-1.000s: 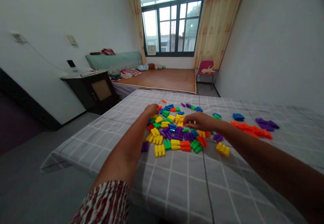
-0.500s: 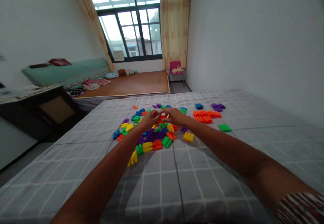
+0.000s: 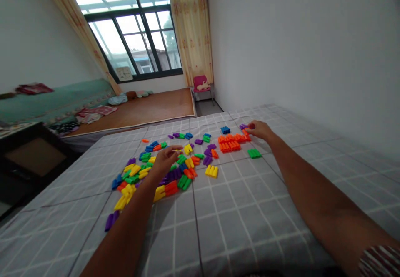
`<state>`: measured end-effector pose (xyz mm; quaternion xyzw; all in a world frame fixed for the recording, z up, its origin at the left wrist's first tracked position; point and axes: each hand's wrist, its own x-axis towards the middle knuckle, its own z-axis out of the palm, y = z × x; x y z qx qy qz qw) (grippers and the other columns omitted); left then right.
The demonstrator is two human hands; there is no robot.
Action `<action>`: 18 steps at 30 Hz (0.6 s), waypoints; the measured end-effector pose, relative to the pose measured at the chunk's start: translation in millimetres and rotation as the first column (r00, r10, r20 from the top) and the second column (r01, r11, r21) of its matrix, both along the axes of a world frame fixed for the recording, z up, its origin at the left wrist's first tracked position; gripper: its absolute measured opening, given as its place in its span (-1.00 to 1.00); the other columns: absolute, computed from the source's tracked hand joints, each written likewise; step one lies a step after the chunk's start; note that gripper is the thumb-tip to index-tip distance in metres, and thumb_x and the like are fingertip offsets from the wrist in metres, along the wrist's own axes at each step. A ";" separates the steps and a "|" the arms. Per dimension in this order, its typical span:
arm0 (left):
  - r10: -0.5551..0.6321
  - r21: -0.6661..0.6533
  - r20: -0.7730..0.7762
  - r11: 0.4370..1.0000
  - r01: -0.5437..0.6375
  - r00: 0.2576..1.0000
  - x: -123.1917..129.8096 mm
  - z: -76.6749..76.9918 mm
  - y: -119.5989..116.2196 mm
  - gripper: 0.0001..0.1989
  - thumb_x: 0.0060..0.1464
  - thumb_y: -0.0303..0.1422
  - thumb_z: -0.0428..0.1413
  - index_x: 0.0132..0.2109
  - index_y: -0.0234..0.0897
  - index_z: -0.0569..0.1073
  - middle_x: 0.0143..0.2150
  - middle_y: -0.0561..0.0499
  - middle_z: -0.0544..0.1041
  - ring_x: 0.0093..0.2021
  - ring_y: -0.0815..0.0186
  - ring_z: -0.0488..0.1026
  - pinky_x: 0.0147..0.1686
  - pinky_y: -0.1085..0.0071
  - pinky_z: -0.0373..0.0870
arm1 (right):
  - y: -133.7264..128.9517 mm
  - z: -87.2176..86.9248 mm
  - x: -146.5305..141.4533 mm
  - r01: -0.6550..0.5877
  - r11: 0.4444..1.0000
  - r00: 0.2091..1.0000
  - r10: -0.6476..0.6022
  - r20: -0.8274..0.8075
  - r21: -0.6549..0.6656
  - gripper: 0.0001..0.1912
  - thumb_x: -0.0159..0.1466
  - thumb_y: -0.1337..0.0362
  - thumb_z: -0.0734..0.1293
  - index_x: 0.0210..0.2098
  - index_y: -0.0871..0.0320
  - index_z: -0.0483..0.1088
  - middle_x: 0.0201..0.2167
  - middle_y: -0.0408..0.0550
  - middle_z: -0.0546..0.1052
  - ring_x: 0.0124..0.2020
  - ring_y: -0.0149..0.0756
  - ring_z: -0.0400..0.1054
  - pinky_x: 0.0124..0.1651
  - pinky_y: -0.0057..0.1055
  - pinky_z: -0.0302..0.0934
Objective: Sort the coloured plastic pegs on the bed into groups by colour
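My left hand [image 3: 166, 160] is over the pile of plastic blocks, thumb and fingers apart, with no block clearly held. Under and around it lie purple blocks [image 3: 170, 177], green blocks [image 3: 184, 182] and yellow blocks [image 3: 188, 149]. Farther right, my right hand [image 3: 261, 130] pinches a small orange block [image 3: 246, 132] at the far end of the orange row [image 3: 229, 143]. Its fingertips partly cover the purple blocks [image 3: 242, 127] just behind. A green set of joined blocks [image 3: 254, 153] lies in front of the right hand.
Blue blocks [image 3: 225, 130] sit behind the orange row, and yellow joined blocks [image 3: 211, 171] lie nearer me. All rest on a grey checked cloth [image 3: 237, 210]. A white wall [image 3: 296, 51] rises at right; a low brown bed [image 3: 156, 107] stands beyond.
My right hand has left my left hand above the pile and moved right to the orange row's end. The left hand stays over the pile. The view has turned right.
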<state>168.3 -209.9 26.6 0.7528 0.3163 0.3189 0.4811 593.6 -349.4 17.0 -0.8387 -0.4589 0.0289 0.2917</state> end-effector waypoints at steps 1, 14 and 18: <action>0.016 0.004 -0.003 1.000 -0.016 1.000 -2.6 0.6 1.1 -0.45 -0.10 0.01 0.22 -0.10 -0.35 0.53 -0.24 -0.15 0.61 -0.23 0.16 0.55 -0.32 0.35 0.45 | 0.7 -5.4 3.2 0.004 1.000 1.000 -0.004 -0.004 -0.019 -0.81 0.11 0.18 0.37 -0.35 0.17 0.44 -0.41 -0.07 0.56 -0.37 -0.32 0.44 -0.37 -0.49 0.24; 0.050 0.265 -0.165 0.964 -0.005 0.985 -30.2 7.8 13.0 -0.56 0.02 -0.05 0.12 -0.12 -0.31 0.56 -0.17 -0.12 0.61 -0.18 0.15 0.54 -0.23 0.31 0.47 | 5.2 -13.4 13.8 -0.022 0.981 0.990 0.047 0.130 -0.193 -0.64 0.14 -0.03 0.34 -0.33 0.15 0.53 -0.33 -0.02 0.60 -0.31 -0.22 0.47 -0.33 -0.42 0.25; 0.199 0.360 -0.158 0.924 -0.132 0.967 -56.5 19.5 29.9 -0.59 0.05 -0.12 0.07 -0.10 -0.32 0.56 -0.19 -0.10 0.62 -0.19 0.18 0.53 -0.18 0.30 0.45 | 5.9 -17.4 15.6 -0.050 0.975 0.994 0.070 0.083 -0.215 -0.65 0.18 0.00 0.32 -0.41 0.17 0.54 -0.52 -0.02 0.56 -0.48 -0.26 0.44 -0.42 -0.42 0.25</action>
